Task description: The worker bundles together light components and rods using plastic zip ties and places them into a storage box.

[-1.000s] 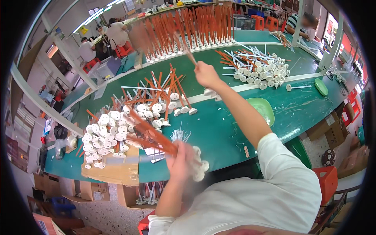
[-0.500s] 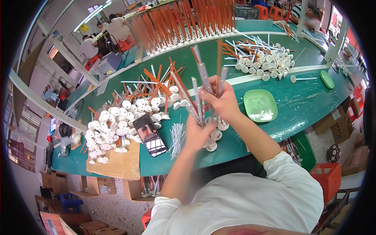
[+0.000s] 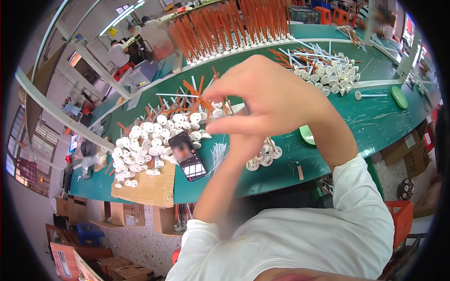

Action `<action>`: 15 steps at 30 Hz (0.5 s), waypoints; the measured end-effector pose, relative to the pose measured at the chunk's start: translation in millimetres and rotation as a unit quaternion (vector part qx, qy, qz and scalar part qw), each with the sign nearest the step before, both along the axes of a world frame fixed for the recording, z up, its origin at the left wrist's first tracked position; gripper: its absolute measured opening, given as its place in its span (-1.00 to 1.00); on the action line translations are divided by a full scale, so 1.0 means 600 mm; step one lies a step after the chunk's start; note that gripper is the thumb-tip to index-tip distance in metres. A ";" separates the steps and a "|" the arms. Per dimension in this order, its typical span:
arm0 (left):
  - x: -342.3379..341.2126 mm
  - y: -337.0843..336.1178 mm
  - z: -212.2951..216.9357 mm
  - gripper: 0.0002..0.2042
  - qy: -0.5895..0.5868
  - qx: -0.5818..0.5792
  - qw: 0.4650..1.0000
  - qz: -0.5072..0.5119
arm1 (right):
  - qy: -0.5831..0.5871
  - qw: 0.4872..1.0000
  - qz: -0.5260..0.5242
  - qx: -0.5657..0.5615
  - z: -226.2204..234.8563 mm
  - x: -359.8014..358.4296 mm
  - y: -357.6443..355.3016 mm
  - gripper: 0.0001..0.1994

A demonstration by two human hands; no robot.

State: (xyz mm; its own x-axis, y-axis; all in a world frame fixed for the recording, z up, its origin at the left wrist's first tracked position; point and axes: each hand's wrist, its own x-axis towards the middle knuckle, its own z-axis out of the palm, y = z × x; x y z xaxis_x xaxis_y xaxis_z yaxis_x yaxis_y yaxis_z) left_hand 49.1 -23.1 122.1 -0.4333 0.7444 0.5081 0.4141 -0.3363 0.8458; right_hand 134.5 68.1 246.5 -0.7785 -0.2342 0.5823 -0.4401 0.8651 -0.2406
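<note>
Green covers the whole table [image 3: 375, 126], which makes the white and orange parts easy to pick out against it. Right hand [image 3: 272, 100] is raised close to the camera, fingers curled in with the tips nearly meeting, a pinching sort of grip, but I honestly can't tell if anything is actually between them since nothing shows there. Left hand [image 3: 243, 140] sits right under and behind it, mostly covered, and it seems to be wrapped around a bunch of white disc-footed sticks [image 3: 265, 157], whose round bases poke out just below the hand, over the table's near edge. Makes sense to hold them bundled upright like that, so the other hand can work from the top. Big heap of loose white disc pieces [image 3: 145, 145] lies to the left, spilling onto a sheet of cardboard [image 3: 145, 189] that overhangs the table edge, probably to give extra catching room. A phone [image 3: 187, 156] lies face up at the heap's edge with its screen lit, angled toward the person, so watchable while working. Thin white sticks [image 3: 218, 152] lie just right of it. Orange strips [image 3: 197, 93] are scattered behind the heap. Further back, a long row of finished orange-topped stands [image 3: 234, 28] sits upright, out of the way. Second pile [image 3: 328, 70] sits off to the right.
</note>
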 end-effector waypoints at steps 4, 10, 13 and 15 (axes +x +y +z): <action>0.013 0.001 0.031 -0.69 -0.076 0.134 0.987 0.051 | -0.113 0.971 -0.172 0.120 0.013 0.004 -0.014 -0.61; -0.005 -0.006 0.089 -0.57 0.010 0.015 1.000 -0.022 | 0.108 0.981 -0.078 0.141 0.016 -0.003 0.003 -0.49; -0.023 0.004 0.066 -0.58 0.008 0.023 0.999 -0.031 | 0.146 0.979 -0.040 0.139 0.015 -0.013 -0.022 -0.41; -0.028 0.008 0.045 -0.59 0.005 0.029 0.999 -0.042 | 0.036 0.985 -0.065 0.158 0.013 -0.021 -0.031 -0.40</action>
